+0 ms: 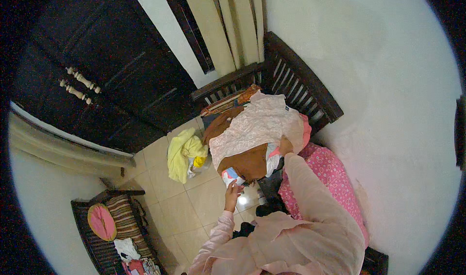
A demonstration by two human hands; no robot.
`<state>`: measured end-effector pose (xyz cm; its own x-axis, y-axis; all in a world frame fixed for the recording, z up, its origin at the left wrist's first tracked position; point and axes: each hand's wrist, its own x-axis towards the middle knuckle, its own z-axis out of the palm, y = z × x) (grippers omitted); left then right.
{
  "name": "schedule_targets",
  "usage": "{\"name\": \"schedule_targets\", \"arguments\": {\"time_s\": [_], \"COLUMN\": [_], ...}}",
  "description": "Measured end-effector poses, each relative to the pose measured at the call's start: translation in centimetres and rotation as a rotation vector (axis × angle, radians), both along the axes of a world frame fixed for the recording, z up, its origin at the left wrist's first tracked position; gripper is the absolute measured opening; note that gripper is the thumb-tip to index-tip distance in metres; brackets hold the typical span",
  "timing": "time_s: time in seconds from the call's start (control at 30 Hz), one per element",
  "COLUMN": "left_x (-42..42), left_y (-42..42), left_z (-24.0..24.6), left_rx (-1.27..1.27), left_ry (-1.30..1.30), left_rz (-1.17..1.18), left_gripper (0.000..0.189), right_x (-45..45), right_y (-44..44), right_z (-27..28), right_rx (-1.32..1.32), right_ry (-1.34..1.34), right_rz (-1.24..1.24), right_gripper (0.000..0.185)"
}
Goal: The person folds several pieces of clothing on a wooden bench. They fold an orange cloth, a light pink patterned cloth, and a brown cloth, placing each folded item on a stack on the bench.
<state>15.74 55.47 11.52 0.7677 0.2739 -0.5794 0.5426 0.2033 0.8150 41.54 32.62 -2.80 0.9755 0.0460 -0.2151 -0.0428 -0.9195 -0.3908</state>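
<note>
A heap of clothes lies before me on a dark wooden bench. Across its top spreads a pale pink patterned garment [251, 120], with brown cloth [247, 163] beneath it. My left hand [232, 197] is at the heap's near left edge. Its fingertips touch a small white, blue and pink cloth [230, 176]; whether they grip it is unclear. At the right side of the heap, my right hand [286, 146] reaches down beside a white and pink cloth [272, 158]. Its fingertips are hidden. A coral-pink cloth [306, 131] sticks out past this hand.
Pink flower-print fabric [327, 169] bulges along the wall to my right. Yellow cloth [184, 153] sits over a bag on the tiled floor [198, 198]. The slatted bench back [298, 82] bounds the corner. Another bench at lower left bears a round pink cushion [102, 222] and folded clothes.
</note>
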Motion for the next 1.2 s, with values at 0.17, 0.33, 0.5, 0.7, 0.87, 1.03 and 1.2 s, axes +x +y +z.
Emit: {"name": "schedule_targets", "arguments": {"time_s": [0.17,0.33,0.5,0.7,0.87,1.03,1.2], "left_x": [-0.6,-2.1,-1.9,-4.9,-8.8,-14.0,-20.9], "left_y": [-0.7,0.5,1.0,2.5,1.1,-3.4,-5.0], "left_z": [0.0,-0.6,-0.8,1.9,8.5,14.3,16.8], "left_rx": [-0.042,-0.101,-0.688,-0.877,-0.991,-1.026,-0.95], "left_ry": [-0.025,0.004,-0.081,-0.302,-0.407,-0.376,-0.228], "left_rz": [-0.062,-0.038,0.223,0.263,0.11,0.032,-0.172], "left_gripper": [0.043,0.04,0.052,0.046,0.047,0.046,0.043], "right_x": [1.4,-2.4,-15.0,-27.2,-31.7,-37.7,-44.6], "right_y": [-1.1,3.9,5.8,2.6,-1.4,-0.7,0.6], "right_z": [0.3,12.2,21.4,25.4,21.0,15.5,17.9], "right_rx": [0.2,0.857,1.361,1.253,0.765,0.902,1.865], "right_ry": [-0.16,-0.043,0.537,1.165,0.47,0.498,0.736], "right_rz": [0.086,0.159,0.672,1.091,0.539,0.423,-0.292], "right_gripper": [0.009,0.005,0.013,0.019,0.029,0.036,0.043]}}
